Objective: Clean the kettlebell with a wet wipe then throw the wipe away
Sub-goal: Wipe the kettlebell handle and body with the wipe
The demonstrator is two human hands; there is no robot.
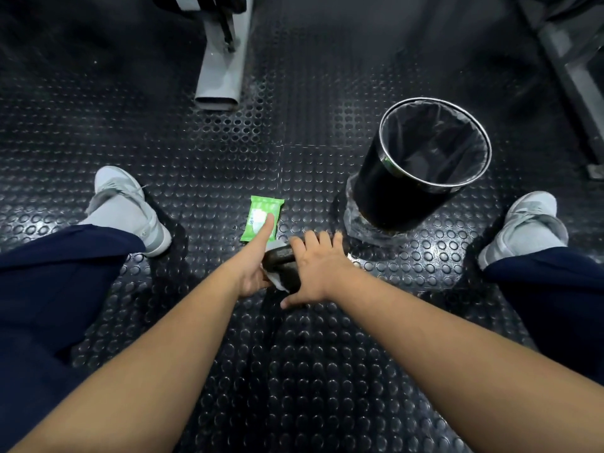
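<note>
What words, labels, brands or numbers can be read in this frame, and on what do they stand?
Green wet wipe pack: a white label and small print, too blurred to read; a finger of the left hand overlaps part of it in view.
Kettlebell: no marking shows.
Black trash bin: no text shows.
Nothing in the frame can be read.

Black rubber floor matting with raised round studs (294, 371) spreads beneath me, catching glints of light; a grey metal equipment leg (220, 70) stands ahead of me, a dark metal frame (575, 60) at far right.
</note>
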